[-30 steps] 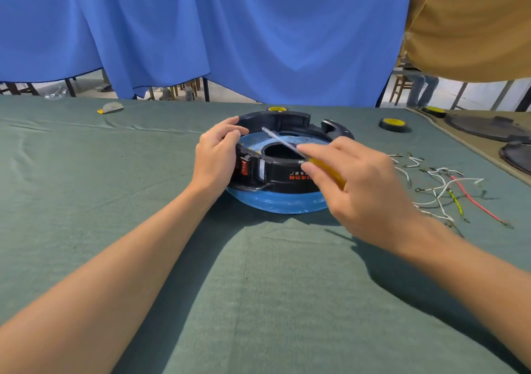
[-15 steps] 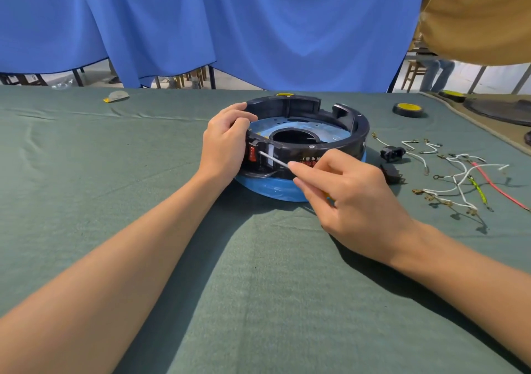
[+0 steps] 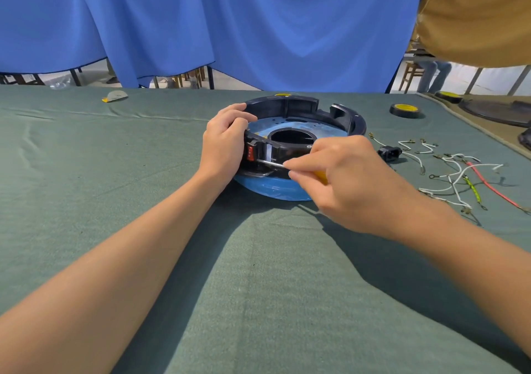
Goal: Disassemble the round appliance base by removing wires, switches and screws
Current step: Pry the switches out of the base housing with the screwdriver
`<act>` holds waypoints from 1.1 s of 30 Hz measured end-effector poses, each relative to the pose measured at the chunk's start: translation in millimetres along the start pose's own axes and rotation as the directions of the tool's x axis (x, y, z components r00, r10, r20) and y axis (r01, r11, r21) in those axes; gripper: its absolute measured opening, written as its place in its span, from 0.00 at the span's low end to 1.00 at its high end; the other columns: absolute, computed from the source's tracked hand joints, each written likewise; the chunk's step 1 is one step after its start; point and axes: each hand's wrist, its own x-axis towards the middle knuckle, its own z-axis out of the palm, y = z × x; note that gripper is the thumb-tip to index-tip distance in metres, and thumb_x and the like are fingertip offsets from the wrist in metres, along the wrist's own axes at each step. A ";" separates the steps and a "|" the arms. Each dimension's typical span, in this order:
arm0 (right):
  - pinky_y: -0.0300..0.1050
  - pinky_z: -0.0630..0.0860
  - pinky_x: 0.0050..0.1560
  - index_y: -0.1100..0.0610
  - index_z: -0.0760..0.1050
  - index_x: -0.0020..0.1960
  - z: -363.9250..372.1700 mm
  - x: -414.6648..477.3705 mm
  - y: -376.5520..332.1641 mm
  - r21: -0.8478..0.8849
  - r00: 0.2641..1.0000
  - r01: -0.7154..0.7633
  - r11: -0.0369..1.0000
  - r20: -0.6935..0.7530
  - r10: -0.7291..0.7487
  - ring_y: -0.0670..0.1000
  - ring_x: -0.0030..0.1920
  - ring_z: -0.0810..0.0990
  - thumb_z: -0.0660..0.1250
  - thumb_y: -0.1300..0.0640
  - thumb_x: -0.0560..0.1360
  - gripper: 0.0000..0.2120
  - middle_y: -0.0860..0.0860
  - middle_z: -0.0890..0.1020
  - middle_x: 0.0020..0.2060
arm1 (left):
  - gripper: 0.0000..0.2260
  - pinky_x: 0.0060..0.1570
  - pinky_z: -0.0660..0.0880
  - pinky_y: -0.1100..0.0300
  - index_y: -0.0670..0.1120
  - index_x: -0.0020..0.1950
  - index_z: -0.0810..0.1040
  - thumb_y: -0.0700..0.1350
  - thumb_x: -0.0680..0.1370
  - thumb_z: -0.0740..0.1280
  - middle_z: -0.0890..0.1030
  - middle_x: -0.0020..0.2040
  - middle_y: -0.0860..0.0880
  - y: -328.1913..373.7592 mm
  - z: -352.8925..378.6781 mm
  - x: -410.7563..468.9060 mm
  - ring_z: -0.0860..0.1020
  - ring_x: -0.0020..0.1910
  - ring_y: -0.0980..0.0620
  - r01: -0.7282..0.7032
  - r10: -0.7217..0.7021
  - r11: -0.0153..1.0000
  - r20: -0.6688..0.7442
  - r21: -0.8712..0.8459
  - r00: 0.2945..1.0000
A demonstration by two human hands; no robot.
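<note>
The round appliance base (image 3: 301,109), a black ring over a blue film-covered plate, lies on the green cloth. My left hand (image 3: 224,146) grips its left rim, fingers curled over the edge. A red switch (image 3: 250,153) shows in the near side wall beside that hand. My right hand (image 3: 344,178) holds a yellow-handled screwdriver (image 3: 271,164); its metal shaft lies almost level and its tip points at the side wall just below the switch. The handle is mostly hidden in my fingers.
Loose removed wires (image 3: 459,178), white, red and yellow-green, lie on the cloth to the right with a black socket part (image 3: 389,153). A yellow-topped black disc (image 3: 405,110) sits farther back right. Dark appliance parts (image 3: 500,109) occupy the far right. A person in a tan shirt (image 3: 474,14) stands there.
My right hand lowered the screwdriver from over the base's top to its near side wall, the tip now by the red switch. My left hand kept its grip on the rim.
</note>
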 end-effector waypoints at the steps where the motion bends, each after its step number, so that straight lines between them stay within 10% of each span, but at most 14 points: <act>1: 0.42 0.66 0.34 0.67 0.81 0.41 -1.8 1.9 2.8 0.072 0.999 -0.040 0.997 0.004 0.040 0.53 0.31 0.67 0.63 0.58 0.76 0.14 0.61 0.77 0.28 | 0.16 0.66 0.66 0.52 0.53 0.40 0.81 0.37 0.77 0.58 0.77 0.60 0.53 0.2 0.1 0.1 0.73 0.63 0.54 0.004 -0.004 1.000 0.001 -0.005 1.000; 10: 0.33 0.60 0.23 0.59 0.85 0.47 -10.9 15.0 29.3 0.537 0.938 -0.346 0.770 0.191 0.289 0.44 0.23 0.61 0.68 0.57 0.76 0.08 0.52 0.71 0.27 | 0.15 0.68 0.64 0.51 0.53 0.40 0.81 0.39 0.76 0.58 0.77 0.60 0.54 1.4 1.0 0.5 0.71 0.65 0.55 0.027 -0.027 1.000 -0.010 -0.007 1.000; 23: 0.48 0.66 0.40 0.69 0.79 0.42 14.1 -6.1 13.3 0.182 0.985 -0.088 0.979 -0.127 0.112 0.54 0.39 0.72 0.64 0.58 0.76 0.14 0.61 0.80 0.32 | 0.14 0.68 0.64 0.51 0.48 0.43 0.81 0.37 0.77 0.57 0.77 0.58 0.53 -0.1 1.8 1.3 0.70 0.65 0.54 -0.034 0.039 0.994 -0.043 0.109 0.998; 33: 0.36 0.64 0.28 0.54 0.85 0.49 6.0 8.2 36.3 0.586 0.917 -0.388 0.712 0.167 0.362 0.42 0.23 0.66 0.68 0.56 0.77 0.07 0.50 0.79 0.29 | 0.14 0.68 0.63 0.52 0.49 0.42 0.81 0.38 0.77 0.58 0.77 0.55 0.55 2.1 2.4 0.6 0.70 0.67 0.54 0.008 -0.003 0.996 -0.056 0.093 0.998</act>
